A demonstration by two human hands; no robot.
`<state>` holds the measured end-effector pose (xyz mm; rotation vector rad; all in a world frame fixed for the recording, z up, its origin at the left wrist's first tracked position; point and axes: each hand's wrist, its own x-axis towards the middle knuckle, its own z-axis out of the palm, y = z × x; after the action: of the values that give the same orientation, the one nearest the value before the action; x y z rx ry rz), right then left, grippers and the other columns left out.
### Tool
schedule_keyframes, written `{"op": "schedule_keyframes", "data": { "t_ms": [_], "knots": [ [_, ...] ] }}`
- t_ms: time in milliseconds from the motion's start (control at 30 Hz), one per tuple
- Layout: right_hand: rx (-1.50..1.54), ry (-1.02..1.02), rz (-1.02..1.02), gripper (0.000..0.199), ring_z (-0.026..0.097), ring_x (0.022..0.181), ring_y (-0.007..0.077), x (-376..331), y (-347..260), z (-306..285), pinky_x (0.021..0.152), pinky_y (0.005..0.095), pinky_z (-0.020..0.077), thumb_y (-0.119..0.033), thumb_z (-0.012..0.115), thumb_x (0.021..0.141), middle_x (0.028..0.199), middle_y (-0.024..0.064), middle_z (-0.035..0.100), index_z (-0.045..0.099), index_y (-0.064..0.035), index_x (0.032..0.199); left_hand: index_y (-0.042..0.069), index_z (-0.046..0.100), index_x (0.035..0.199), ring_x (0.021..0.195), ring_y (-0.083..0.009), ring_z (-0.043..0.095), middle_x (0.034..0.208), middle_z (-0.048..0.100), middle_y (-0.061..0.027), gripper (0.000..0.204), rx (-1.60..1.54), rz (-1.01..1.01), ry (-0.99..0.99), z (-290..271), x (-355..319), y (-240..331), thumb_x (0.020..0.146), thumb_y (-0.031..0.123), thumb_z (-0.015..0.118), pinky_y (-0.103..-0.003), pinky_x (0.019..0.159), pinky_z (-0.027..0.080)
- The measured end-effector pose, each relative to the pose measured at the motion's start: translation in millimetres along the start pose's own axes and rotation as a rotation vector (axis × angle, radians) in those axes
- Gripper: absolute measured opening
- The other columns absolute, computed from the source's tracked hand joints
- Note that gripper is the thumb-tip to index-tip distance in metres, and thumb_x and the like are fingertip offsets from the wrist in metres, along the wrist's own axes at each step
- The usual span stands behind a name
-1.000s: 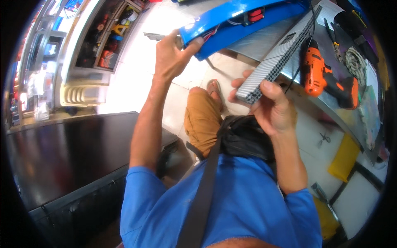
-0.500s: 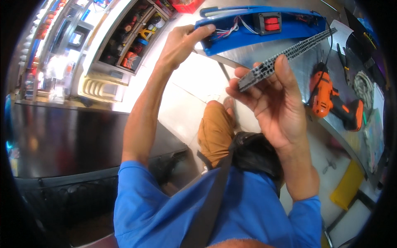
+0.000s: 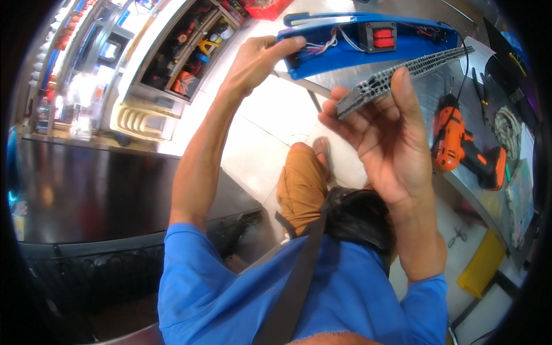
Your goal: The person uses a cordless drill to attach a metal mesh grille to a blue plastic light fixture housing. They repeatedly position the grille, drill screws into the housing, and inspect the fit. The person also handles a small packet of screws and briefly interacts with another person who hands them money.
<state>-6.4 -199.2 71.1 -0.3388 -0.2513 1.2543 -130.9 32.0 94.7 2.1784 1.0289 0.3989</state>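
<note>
My left hand is closed on the left end of a long blue housing, thumb over its rim. The housing lies open on a metal worktop, with loose white and coloured wires inside. A dark transformer with a red winding is fixed near its middle. In my right hand is a long grey strip with a perforated, honeycomb-like face, held between thumb and fingers. The strip slants up to the right, in front of the housing; its far end comes near a black cable.
On the metal worktop to the right lie an orange cordless drill, pliers and a bundled cloth. A dark cabinet stands at left. Beyond it are a cream plastic stool and a tool shelf.
The grey strip has turned slightly in my right hand, showing more of its flat side edge. The whole view has shifted slightly; my left hand stays on the housing.
</note>
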Motion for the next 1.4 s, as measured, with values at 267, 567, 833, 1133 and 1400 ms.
{"op": "schedule_keyframes", "data": {
  "t_ms": [267, 567, 833, 1133, 1400],
  "knots": [
    [-0.069, 0.034, 0.045, 0.041, 0.074, 0.098, 0.0265, 1, 6, -15, 0.093, 0.0423, 0.0597, -0.040, 0.069, 0.097, 0.105, 0.0152, 0.074, 0.065, -0.0021, 0.113, -0.013, 0.065, 0.120, 0.082, -0.0363, 0.075, 0.090, 0.072, -0.0288, 0.095, 0.043, 0.160, 0.078, 38, -15, -39, 0.073, 0.069, 0.074, -0.040, 0.068, 0.061],
    [-0.019, 0.054, 0.098, 0.040, 0.069, 0.112, 0.0348, -13, 21, -69, 0.104, 0.0481, 0.0523, -0.029, 0.068, 0.096, 0.118, 0.0257, 0.070, 0.066, 0.0038, 0.119, -0.010, 0.065, 0.117, 0.069, -0.0261, 0.070, 0.078, 0.069, -0.0182, 0.084, -0.039, 0.318, 0.151, 92, -27, -72, 0.074, 0.061, 0.080, -0.033, 0.058, 0.055],
    [-0.086, 0.100, 0.034, 0.045, 0.067, 0.116, 0.0292, -14, 30, -78, 0.097, 0.0492, 0.0581, -0.026, 0.071, 0.092, 0.119, 0.0142, 0.069, 0.061, 0.0025, 0.125, -0.002, 0.065, 0.121, 0.051, -0.0048, 0.040, 0.057, 0.044, 0.0059, 0.060, -0.345, 0.368, 0.422, 113, -87, -86, 0.081, 0.038, 0.085, -0.024, 0.046, 0.031],
    [-0.122, 0.145, -0.046, 0.067, 0.058, 0.128, 0.0369, -23, 22, -67, 0.108, 0.0557, 0.0504, -0.027, 0.075, 0.088, 0.135, 0.0185, 0.061, 0.046, -0.0031, 0.143, 0.001, 0.074, 0.110, 0.053, -0.0023, 0.025, 0.060, 0.026, 0.0115, 0.029, -0.805, 0.257, 0.321, 162, -142, -25, 0.082, 0.001, 0.081, -0.023, 0.053, 0.021],
    [-0.206, 0.107, -0.097, 0.070, 0.052, 0.135, 0.0412, -30, 7, -53, 0.109, 0.0574, 0.0486, -0.032, 0.071, 0.088, 0.142, 0.0223, 0.054, 0.045, -0.0032, 0.146, -0.001, 0.072, 0.108, 0.054, 0.0009, 0.027, 0.060, 0.034, 0.0120, 0.019, -1.035, 0.182, 0.281, 168, -138, -1, 0.090, 0.004, 0.078, -0.020, 0.048, 0.023]
  ]
}}
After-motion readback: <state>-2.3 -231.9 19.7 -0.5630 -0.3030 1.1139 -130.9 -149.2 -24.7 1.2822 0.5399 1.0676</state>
